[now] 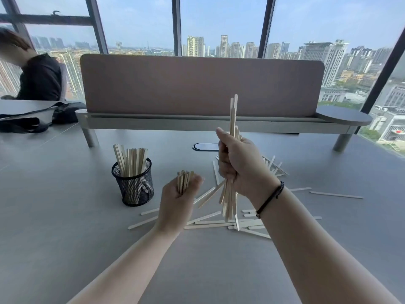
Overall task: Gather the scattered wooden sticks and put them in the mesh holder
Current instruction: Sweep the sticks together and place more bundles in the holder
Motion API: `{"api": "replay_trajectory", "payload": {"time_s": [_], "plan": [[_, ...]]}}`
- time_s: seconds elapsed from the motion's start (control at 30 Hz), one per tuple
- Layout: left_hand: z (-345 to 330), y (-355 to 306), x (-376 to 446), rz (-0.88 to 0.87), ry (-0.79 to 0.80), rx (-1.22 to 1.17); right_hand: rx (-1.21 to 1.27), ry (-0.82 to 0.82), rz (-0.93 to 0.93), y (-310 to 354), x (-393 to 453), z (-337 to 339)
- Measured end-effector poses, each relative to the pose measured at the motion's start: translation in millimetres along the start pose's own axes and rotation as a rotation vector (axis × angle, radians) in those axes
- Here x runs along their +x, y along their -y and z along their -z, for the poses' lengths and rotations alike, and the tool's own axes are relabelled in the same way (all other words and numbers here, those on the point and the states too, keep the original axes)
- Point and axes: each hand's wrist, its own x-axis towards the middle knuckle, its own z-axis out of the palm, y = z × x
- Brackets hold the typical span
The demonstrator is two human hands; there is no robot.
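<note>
A black mesh holder (134,185) stands on the grey table, left of centre, with several wooden sticks upright in it. My right hand (240,163) grips a tall upright bundle of sticks (232,119) above the table; their lower ends hang below my fist. To the right of the holder, my left hand (178,200) holds a smaller bunch of sticks (184,182), whose tips show past my fingers. Several loose sticks (210,224) lie scattered on the table under and behind both hands, some far right (336,194).
A low shelf with a brown divider panel (201,84) crosses the back of the table. A dark bag (43,117) lies at the far left, where a person in dark clothes (39,77) sits. A cable port (205,147) is set in the table.
</note>
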Motion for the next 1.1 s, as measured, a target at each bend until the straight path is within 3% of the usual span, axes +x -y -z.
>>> {"api": "replay_trajectory", "payload": {"time_s": [0.2, 0.37, 0.87, 1.0, 1.1], "plan": [[-5.0, -4.8, -11.6, -0.111, 0.299, 0.124, 0.062, -0.039, 0.133, -13.6, -2.7, -4.7], [-8.6, -1.3, -14.0, -0.105, 0.397, 0.161, 0.085, -0.060, 0.189, -25.4, -8.2, -4.8], [-10.1, 8.1, -15.2, -0.131, 0.370, 0.328, -0.009, 0.034, 0.275, -46.3, -21.8, 3.7], [-8.1, 1.5, -16.5, -0.223, 0.361, 0.321, 0.022, 0.000, 0.243, -43.9, -22.4, 8.8], [-5.4, -1.8, -12.8, -0.161, 0.276, 0.177, 0.057, -0.030, 0.248, -44.3, -21.8, 16.6]]}}
